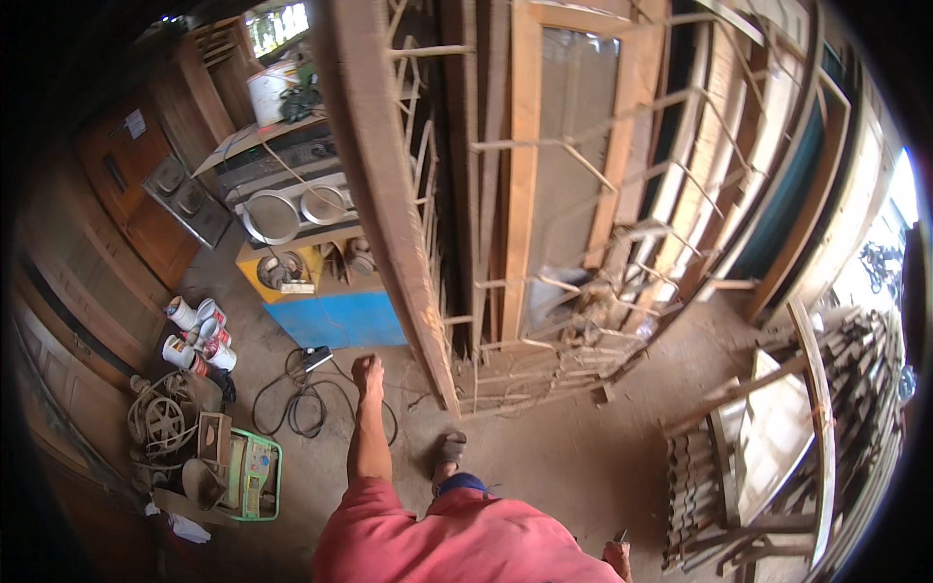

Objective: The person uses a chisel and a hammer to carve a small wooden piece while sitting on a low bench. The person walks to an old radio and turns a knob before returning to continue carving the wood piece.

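Note:
My left hand (367,375) is held out in front of me with its fingers curled into a fist; nothing shows in it. It hangs above the floor, nearest to a black cable (309,412) and a power strip (317,359). Low on the right, my right hand (617,556) is closed, and a small dark, thin thing (622,535) sticks up from it; its kind is too small to tell. One sandalled foot (451,449) shows ahead of my body on the floor.
Ahead, a wooden post (384,194) and metal grille (544,146) front stacked door frames. At left are loudspeakers (272,216), a blue box (335,319), paint cans (202,335) and a green-framed machine (255,474). Timber and corrugated sheets (685,496) are piled at right.

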Motion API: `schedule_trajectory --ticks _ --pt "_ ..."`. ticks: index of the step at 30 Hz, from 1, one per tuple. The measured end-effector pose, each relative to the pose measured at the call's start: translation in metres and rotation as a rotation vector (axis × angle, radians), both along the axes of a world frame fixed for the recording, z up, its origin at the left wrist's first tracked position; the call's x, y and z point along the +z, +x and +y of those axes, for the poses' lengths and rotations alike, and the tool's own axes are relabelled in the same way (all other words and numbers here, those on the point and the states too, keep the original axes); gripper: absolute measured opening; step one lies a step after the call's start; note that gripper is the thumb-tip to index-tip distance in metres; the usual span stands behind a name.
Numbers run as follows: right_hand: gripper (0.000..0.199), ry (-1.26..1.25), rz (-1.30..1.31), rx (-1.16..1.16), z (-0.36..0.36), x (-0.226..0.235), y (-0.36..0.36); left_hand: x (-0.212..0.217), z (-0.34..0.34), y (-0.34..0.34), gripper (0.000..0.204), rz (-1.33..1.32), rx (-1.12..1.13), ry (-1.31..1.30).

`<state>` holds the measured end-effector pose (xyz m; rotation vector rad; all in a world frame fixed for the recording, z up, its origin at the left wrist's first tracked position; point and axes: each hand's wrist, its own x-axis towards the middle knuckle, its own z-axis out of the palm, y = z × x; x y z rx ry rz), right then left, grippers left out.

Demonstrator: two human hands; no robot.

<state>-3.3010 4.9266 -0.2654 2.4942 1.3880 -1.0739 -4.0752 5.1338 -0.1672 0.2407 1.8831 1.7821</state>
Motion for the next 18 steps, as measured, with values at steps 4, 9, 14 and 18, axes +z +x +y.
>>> schedule_trajectory --ticks 4,9,14,18 --pt "0.019 0.052 0.059 0.146 0.093 0.004 -0.107 0.095 0.093 -0.139 0.019 0.269 0.137 0.425" --pt "0.018 0.093 0.076 0.307 0.158 0.016 -0.222 0.232 0.206 -0.233 0.03 0.713 0.145 0.03" --pt "0.017 0.095 0.091 0.419 0.188 0.021 -0.301 0.311 0.27 -0.307 0.039 0.945 0.208 -0.05" --pt "0.017 0.083 0.052 0.431 0.194 0.027 -0.32 0.348 0.299 -0.308 0.043 0.875 0.183 -0.187"
